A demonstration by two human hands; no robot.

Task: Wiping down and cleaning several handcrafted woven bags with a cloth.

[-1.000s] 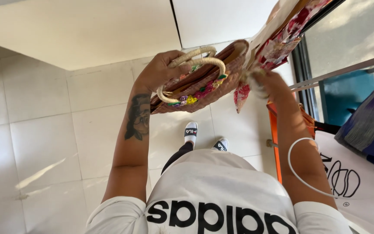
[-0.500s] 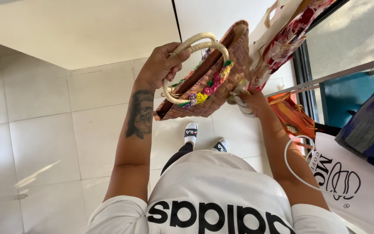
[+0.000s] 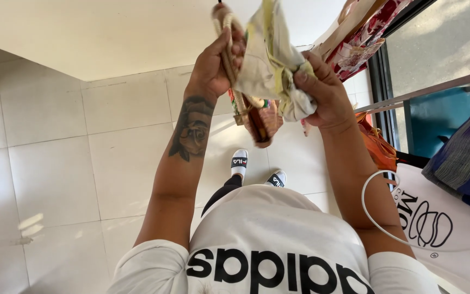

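Operator: Status of both hands, please.

Inspector: Left hand (image 3: 216,62) is clenched around the pale looped handles (image 3: 225,32) of the woven bag (image 3: 261,121), which hangs in the air above the tiled floor (image 3: 72,163), well clear of it. Right hand (image 3: 322,90) is clenched on a bunch of cream cloth (image 3: 270,60), apparently the bag's lining or a cover pulled up and out; which one cannot be told.

Operator: Where does the bag sit relative to the surroundings?

Inspector: Between the two hands, in front of the chest, with the floral fabric (image 3: 363,38) hanging just beyond it near the dark window frame (image 3: 382,81).

Operator: Recommended handling?

Inspector: Judgement only: keep both handles together in the left hand so the basket body stays vertical. Gather the cloth evenly with the right hand; avoid tugging at one corner, which could strain a seam.
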